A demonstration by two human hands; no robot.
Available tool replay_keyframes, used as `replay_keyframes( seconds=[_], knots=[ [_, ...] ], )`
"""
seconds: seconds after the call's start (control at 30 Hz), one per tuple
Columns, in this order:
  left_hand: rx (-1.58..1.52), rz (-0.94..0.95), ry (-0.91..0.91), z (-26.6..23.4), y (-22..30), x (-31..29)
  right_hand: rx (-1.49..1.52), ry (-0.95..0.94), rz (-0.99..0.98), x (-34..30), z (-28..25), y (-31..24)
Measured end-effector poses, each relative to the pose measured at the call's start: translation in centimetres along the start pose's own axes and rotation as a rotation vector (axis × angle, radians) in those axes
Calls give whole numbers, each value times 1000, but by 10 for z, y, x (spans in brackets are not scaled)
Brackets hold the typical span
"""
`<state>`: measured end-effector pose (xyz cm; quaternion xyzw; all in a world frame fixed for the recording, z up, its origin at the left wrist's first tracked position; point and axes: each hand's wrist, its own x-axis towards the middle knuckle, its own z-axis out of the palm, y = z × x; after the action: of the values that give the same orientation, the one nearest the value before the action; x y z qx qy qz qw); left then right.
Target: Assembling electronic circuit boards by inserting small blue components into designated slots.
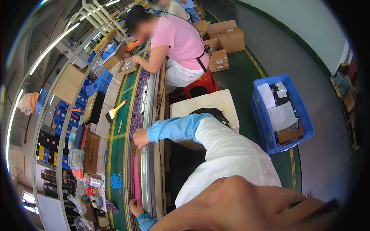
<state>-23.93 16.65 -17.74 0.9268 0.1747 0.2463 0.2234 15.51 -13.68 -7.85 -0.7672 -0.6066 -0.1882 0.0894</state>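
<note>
Resting perhaps on conveyor edge [145,169]: left hand [135,207]

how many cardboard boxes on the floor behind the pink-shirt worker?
3 clearly: one large closed box against the green floor edge, a smaller one just in front of it by the red stool, and one further back. More may be hidden behind the person.

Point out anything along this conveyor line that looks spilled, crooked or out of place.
A loose scatter of small blue pieces lies on the green belt, outside any bin. A yellow-handled brush lies askew across the belt edge. Nothing looks damaged. The right hand and left hand rest at the conveyor's rail.
</note>
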Motion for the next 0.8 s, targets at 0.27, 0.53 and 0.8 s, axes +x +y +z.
replay_keyframes(
  seconds=[0.27, 0.53, 0.8],
  knots=[
    [-37, -71, 20, -4, -2, -2, 357, 22, -265, 21, -8, -108],
    [-136, -114, 27, -1, -3, 7, 527, -90, -671, 45, 4, -182],
    [-857, -71, 31, -42, 72, 15, 877, -175, -941, 76, -11, -216]
  ],
)
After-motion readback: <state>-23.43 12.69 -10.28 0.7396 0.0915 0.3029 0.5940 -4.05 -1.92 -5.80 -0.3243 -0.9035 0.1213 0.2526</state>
